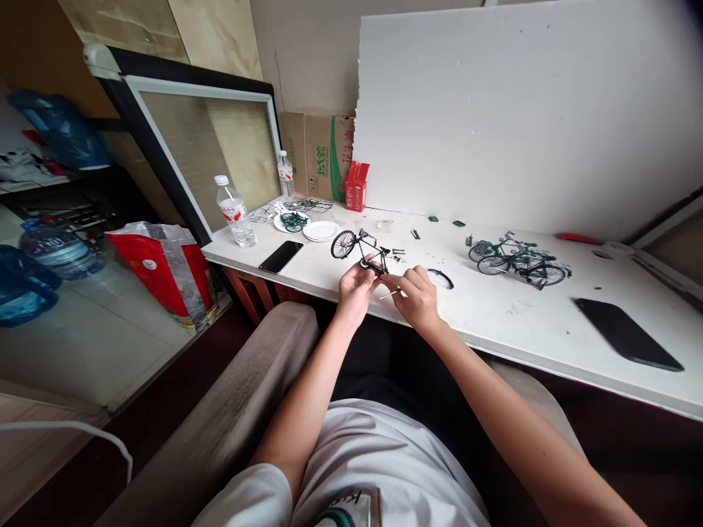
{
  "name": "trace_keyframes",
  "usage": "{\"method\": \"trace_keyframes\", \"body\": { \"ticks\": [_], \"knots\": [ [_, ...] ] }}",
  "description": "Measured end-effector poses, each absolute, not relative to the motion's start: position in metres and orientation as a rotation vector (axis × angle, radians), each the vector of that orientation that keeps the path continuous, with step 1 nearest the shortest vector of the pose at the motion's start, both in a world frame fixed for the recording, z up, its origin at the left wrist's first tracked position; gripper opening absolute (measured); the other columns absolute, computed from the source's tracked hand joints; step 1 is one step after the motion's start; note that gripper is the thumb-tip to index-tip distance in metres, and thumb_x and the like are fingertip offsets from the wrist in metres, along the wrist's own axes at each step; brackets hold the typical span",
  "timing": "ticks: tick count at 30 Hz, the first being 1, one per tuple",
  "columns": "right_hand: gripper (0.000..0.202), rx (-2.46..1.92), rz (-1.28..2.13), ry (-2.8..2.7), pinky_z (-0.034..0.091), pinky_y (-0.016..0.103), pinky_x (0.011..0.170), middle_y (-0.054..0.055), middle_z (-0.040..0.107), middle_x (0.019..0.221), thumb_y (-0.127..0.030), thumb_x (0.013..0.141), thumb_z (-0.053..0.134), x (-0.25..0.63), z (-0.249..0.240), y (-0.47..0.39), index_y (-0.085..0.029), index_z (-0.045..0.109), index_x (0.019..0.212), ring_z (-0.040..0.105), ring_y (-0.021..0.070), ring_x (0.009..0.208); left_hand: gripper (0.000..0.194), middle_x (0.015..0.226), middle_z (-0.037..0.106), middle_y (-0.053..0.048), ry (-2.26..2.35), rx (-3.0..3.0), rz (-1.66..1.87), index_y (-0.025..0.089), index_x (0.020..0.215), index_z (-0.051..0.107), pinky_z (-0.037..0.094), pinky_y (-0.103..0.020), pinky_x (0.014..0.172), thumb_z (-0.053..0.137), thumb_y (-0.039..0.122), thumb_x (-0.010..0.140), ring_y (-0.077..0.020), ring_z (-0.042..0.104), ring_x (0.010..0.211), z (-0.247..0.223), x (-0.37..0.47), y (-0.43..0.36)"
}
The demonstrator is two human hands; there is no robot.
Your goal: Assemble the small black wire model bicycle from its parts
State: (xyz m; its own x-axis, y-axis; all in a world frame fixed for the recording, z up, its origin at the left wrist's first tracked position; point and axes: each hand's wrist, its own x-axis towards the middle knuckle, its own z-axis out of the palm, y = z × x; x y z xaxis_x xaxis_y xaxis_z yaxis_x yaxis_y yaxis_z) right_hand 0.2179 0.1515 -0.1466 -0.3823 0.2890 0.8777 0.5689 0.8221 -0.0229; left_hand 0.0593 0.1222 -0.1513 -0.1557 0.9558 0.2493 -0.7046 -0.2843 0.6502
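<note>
My left hand [356, 289] is closed around the lower part of a small black model bicycle [362, 240] above the table's front edge. The bicycle is tilted, with its one visible spoked wheel up to the left; no wheel shows at its right end. My right hand [420, 295] is closed on a thin silver tool [390, 293], perhaps a small screwdriver, its shaft sticking out to the left. The right fingertips meet the bicycle's lower end beside my left fingers. A curved black mudguard-like part [441, 277] lies just right of my right hand. Small black pieces [398, 253] lie behind the hands.
Two assembled model bicycles [516, 262] stand to the right, near a black phone-like slab [629, 333]. Leftward are a phone [281, 257], white plates [321, 231], green parts [294, 221] and a water bottle [235, 212]. A white board [527, 110] rises behind.
</note>
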Motion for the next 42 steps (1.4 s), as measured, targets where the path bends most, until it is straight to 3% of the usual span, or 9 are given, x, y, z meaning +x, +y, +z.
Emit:
{"method": "trace_keyframes", "body": {
  "ticks": [4,12,16,23,32,38,42],
  "knots": [
    [0.009,-0.667,-0.219,-1.906,0.042,0.038,0.069,0.004,0.060,0.075,-0.029,0.104,0.066,0.216,-0.145,0.150,-0.024,0.073,0.102,0.049,0.0210,0.071,0.055,0.113,0.073,-0.007,0.463,0.735,1.765,0.021,0.133,0.073,0.049,-0.039,0.112,0.092,0.034,0.083,-0.0220,0.066,0.118,-0.145,0.060,0.121],
    [0.023,-0.716,-0.063,-1.861,0.045,0.039,0.068,0.005,0.060,0.073,-0.043,0.105,0.065,0.212,-0.138,0.145,-0.024,0.077,0.105,0.052,0.0220,0.070,0.058,0.120,0.073,-0.005,0.433,0.730,1.721,0.027,0.140,0.070,0.047,-0.038,0.115,0.090,0.033,0.086,-0.0229,0.063,0.130,-0.147,0.062,0.117],
    [0.023,-0.713,-0.110,-1.863,0.043,0.038,0.067,0.005,0.057,0.072,-0.041,0.107,0.064,0.213,-0.137,0.145,-0.023,0.078,0.105,0.050,0.0217,0.071,0.048,0.122,0.073,-0.007,0.446,0.756,1.735,0.024,0.131,0.074,0.048,-0.038,0.114,0.089,0.031,0.086,-0.0244,0.062,0.131,-0.144,0.064,0.115],
    [0.020,-0.688,-0.299,-1.935,0.038,0.036,0.062,0.001,0.043,0.065,-0.038,0.107,0.065,0.224,-0.145,0.157,-0.028,0.080,0.116,0.044,0.0194,0.067,0.048,0.124,0.072,-0.008,0.484,0.771,1.769,0.023,0.124,0.075,0.048,-0.039,0.114,0.093,0.038,0.082,-0.0264,0.062,0.132,-0.140,0.067,0.112],
    [0.025,-0.549,-0.491,-1.979,0.040,0.034,0.061,0.001,0.045,0.064,-0.028,0.104,0.068,0.232,-0.145,0.160,-0.030,0.079,0.127,0.044,0.0182,0.067,0.052,0.119,0.074,-0.007,0.484,0.754,1.790,0.022,0.117,0.076,0.049,-0.036,0.112,0.099,0.042,0.074,-0.0250,0.065,0.128,-0.136,0.069,0.108],
    [0.020,-0.468,-0.587,-1.931,0.037,0.033,0.061,-0.001,0.045,0.064,-0.022,0.100,0.074,0.231,-0.139,0.157,-0.028,0.080,0.118,0.041,0.0159,0.065,0.055,0.117,0.074,-0.007,0.513,0.778,1.774,0.021,0.115,0.076,0.051,-0.039,0.111,0.099,0.045,0.072,-0.0242,0.069,0.120,-0.130,0.069,0.103],
    [0.010,-0.497,-0.623,-1.951,0.035,0.033,0.060,-0.001,0.044,0.064,-0.027,0.102,0.072,0.232,-0.130,0.153,-0.025,0.080,0.107,0.039,0.0158,0.064,0.058,0.119,0.075,-0.008,0.544,0.804,1.746,0.021,0.116,0.076,0.052,-0.042,0.111,0.099,0.048,0.071,-0.0282,0.071,0.122,-0.127,0.069,0.101]
  ]
}}
